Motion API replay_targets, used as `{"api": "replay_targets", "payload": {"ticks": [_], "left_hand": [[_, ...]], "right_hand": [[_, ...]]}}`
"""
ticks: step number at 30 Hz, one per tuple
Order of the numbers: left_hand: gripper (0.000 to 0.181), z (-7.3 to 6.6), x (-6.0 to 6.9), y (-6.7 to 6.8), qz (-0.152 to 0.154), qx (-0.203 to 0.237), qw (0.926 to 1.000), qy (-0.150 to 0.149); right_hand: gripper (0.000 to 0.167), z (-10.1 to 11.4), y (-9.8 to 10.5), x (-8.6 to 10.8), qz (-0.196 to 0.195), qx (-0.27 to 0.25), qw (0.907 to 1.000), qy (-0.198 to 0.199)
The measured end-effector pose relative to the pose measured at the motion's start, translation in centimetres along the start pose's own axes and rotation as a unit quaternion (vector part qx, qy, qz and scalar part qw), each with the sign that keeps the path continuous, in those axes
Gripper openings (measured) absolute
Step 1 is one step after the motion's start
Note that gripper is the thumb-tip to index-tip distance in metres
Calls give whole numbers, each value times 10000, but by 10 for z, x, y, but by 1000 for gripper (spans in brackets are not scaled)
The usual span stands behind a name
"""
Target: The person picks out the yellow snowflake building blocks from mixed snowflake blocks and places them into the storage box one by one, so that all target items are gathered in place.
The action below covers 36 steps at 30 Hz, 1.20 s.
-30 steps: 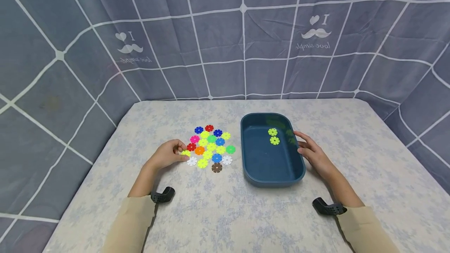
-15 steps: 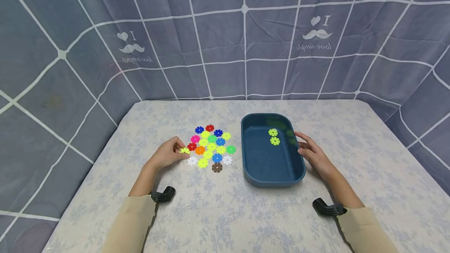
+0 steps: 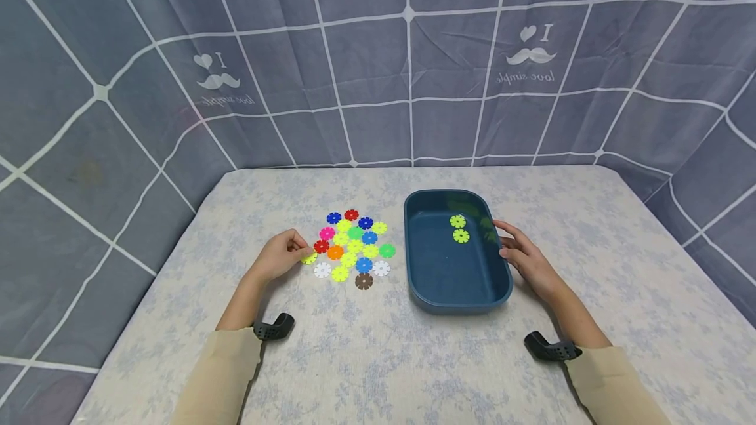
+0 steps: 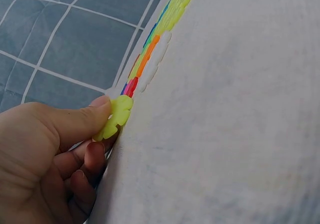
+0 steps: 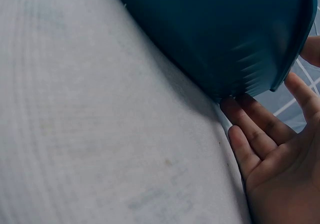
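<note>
My left hand [image 3: 280, 256] pinches a yellow notched plastic disc [image 4: 118, 117] between thumb and fingers, at the left edge of a group of flat discs. The wrist view shows this disc tilted up, near the table surface. Around it lie a red disc [image 3: 321, 246], a white disc [image 3: 322, 270] and an orange disc [image 3: 335, 252]. My right hand [image 3: 530, 266] touches the outer right side of a dark blue plastic bin [image 3: 457, 284], its fingertips against wall and rim. Inside the bin are two yellow discs [image 3: 461, 236], near its right wall.
More discs in blue, green, pink, white and yellow lie flat together, with a brown disc [image 3: 363, 281] nearest the front. They sit left of the bin on a pale patterned tablecloth [image 3: 378, 359]. A grey checked curtain [image 3: 378, 71] hangs behind the table.
The left hand has taken the yellow disc between its fingertips; it was lifted and tilted half a second ago and now sits slightly lower. The right hand and the bin stay put.
</note>
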<state>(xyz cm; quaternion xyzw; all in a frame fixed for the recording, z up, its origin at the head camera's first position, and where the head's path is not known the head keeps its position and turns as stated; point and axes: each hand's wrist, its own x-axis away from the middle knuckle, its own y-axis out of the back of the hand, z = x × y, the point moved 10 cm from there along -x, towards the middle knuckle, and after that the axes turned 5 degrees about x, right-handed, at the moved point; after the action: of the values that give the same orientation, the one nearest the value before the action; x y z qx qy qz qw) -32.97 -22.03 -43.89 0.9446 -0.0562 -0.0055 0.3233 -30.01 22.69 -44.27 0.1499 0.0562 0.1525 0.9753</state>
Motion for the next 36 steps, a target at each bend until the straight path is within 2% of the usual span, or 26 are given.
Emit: {"api": "replay_targets", "payload": {"ticks": [12, 20, 28, 32, 36], "left_hand": [[18, 5, -4, 2, -161, -4, 9993, 351], [17, -3, -3, 5, -230, 228, 9988, 363], [17, -31, 6, -2, -134, 256, 9995, -104], [16, -53, 10, -11, -145, 504, 9983, -259], [15, -82, 12, -26, -24, 850, 9956, -401]], "right_hand": [[57, -1, 2, -2, -19, 29, 10000, 45], [57, 0, 3, -4, -34, 20, 10000, 58], [57, 0, 0, -1, -14, -4, 10000, 58], [57, -2, -1, 0, -41, 38, 10000, 40], [57, -1, 1, 0, -78, 104, 9999, 43]]}}
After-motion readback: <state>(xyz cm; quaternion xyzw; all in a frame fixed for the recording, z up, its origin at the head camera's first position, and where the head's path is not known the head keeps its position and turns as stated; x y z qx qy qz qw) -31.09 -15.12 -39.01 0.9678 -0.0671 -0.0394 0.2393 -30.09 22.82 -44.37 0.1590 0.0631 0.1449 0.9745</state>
